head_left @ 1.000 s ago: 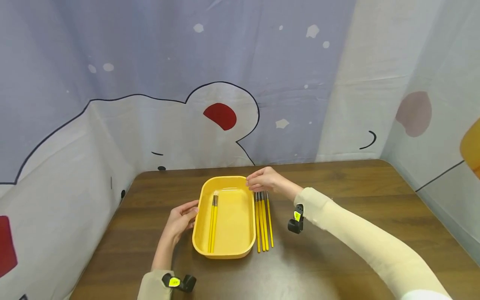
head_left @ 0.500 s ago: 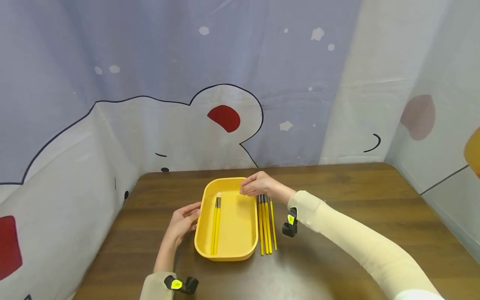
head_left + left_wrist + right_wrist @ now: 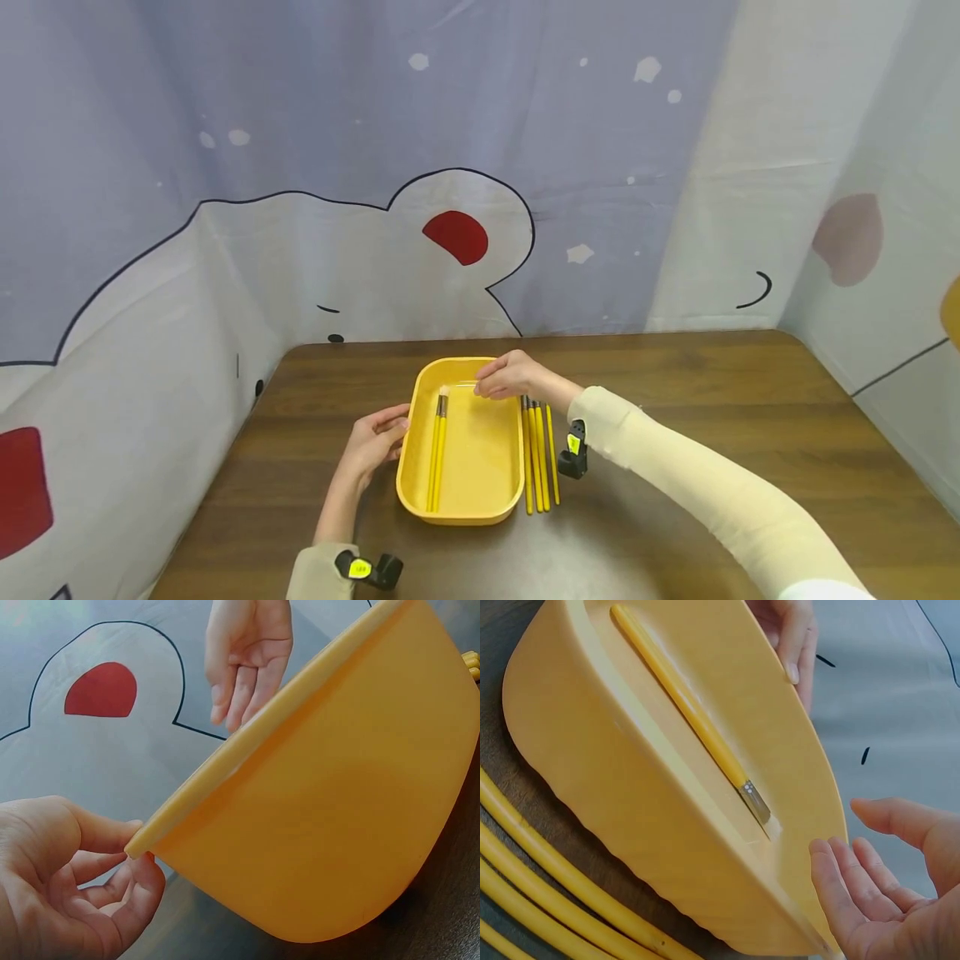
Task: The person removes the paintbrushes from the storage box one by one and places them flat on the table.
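Note:
A yellow plastic tray with rounded corners and raised walls sits on the table. Inside it, along the left side, two yellow-handled paintbrushes lie side by side, bristles toward the far end. My left hand pinches the tray's left rim between thumb and index finger, as the left wrist view shows. Over the far right corner of the tray hovers my right hand. Its fingers are loosely bent, with a gap to the thumb and nothing between them. Several more paintbrushes lie beside the tray on its right.
The brown wooden table extends on both sides of the tray. A printed curtain hangs behind its far edge and along the sides. Each wrist carries a small black camera.
My right hand has moved left from the far right rim to over the tray's inside. My left hand stays at the left rim, and the paintbrushes keep their places.

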### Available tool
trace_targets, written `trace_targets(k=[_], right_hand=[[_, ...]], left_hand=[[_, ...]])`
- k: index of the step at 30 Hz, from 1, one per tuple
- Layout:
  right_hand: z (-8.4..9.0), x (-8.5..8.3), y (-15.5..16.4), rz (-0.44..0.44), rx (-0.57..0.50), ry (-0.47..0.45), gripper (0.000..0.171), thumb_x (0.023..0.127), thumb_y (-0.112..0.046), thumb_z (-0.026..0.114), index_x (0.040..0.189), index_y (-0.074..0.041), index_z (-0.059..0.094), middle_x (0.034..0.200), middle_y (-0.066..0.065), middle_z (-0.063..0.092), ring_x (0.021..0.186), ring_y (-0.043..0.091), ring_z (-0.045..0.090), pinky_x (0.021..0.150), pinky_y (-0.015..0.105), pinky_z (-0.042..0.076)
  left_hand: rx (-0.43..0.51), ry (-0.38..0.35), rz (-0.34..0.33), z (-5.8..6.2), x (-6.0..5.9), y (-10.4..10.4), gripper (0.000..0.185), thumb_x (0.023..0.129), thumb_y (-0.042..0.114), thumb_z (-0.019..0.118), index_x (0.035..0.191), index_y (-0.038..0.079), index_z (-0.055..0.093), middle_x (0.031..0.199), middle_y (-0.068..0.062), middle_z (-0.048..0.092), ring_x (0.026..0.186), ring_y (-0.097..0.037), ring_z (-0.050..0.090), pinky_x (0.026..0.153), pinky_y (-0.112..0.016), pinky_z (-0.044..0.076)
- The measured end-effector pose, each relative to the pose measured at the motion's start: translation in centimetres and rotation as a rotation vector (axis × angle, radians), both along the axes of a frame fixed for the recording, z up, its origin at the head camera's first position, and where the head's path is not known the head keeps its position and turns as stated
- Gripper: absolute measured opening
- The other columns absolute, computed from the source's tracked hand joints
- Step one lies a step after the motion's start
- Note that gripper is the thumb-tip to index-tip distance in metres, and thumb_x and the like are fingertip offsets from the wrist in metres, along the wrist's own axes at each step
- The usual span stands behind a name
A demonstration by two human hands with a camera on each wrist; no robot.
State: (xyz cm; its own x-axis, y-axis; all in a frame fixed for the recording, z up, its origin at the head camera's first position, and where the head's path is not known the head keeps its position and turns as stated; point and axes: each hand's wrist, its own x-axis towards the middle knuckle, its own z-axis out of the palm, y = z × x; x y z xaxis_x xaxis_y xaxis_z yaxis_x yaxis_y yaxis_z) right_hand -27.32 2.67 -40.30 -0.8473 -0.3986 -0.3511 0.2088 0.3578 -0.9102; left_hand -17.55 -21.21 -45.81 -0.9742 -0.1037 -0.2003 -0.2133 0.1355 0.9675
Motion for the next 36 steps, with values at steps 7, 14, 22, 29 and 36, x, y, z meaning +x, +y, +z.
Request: trace_targets(k=[7,14,22,29,36], right_hand=[[-0.4,0.3,-0.6,0.014,0.023,0.008,0.04,0.08,-0.003,0.074,0.117,0.008,0.063,0.097,0.015,0.074,0.087,0.022,0.071,0.095,0.043,0.051],[-0.8,0.4,-1.6,0.051,0.051,0.011,0.035,0.079,-0.006,0.076,0.11,0.006,0.067,0.1,0.014,0.074,0.09,0.023,0.071,0.091,0.038,0.054],[-2.0,0.6,-2.7,0.018,0.075,0.003,0.03,0.077,-0.005,0.078,0.104,0.005,0.07,0.094,0.015,0.074,0.087,0.023,0.072,0.084,0.035,0.057],[-2.7,0.9,-3.4,-0.015,0.034,-0.024,0.025,0.079,0.0,0.074,0.102,0.009,0.07,0.101,0.019,0.073,0.1,0.033,0.068,0.09,0.039,0.054],[-2.8,1.0,-3.8,-0.008,0.026,-0.04,0.021,0.08,0.002,0.071,0.099,0.011,0.071,0.097,0.019,0.073,0.092,0.03,0.07,0.089,0.04,0.055]], left_hand=[[0.007,-0.004,0.001,0.1,0.0,0.4,0.037,0.096,0.006,0.056,0.132,-0.002,0.054,0.119,-0.024,0.061,0.079,-0.012,0.062,0.063,-0.022,0.054],[0.0,-0.004,0.011,0.0,-0.1,0.5,0.037,0.095,0.006,0.056,0.132,-0.002,0.055,0.116,-0.023,0.062,0.077,-0.012,0.061,0.062,-0.022,0.054],[0.006,-0.004,0.008,-0.3,-0.1,0.6,0.038,0.095,0.006,0.057,0.132,-0.002,0.055,0.115,-0.021,0.062,0.075,-0.011,0.061,0.06,-0.02,0.052],[-0.002,0.005,0.008,-0.1,-0.1,0.7,0.036,0.095,0.005,0.056,0.131,-0.001,0.056,0.114,-0.022,0.062,0.076,-0.012,0.061,0.061,-0.021,0.053],[0.0,-0.003,0.02,-0.1,0.0,1.0,0.036,0.095,0.005,0.056,0.131,0.0,0.056,0.113,-0.021,0.062,0.075,-0.012,0.06,0.059,-0.019,0.051]])
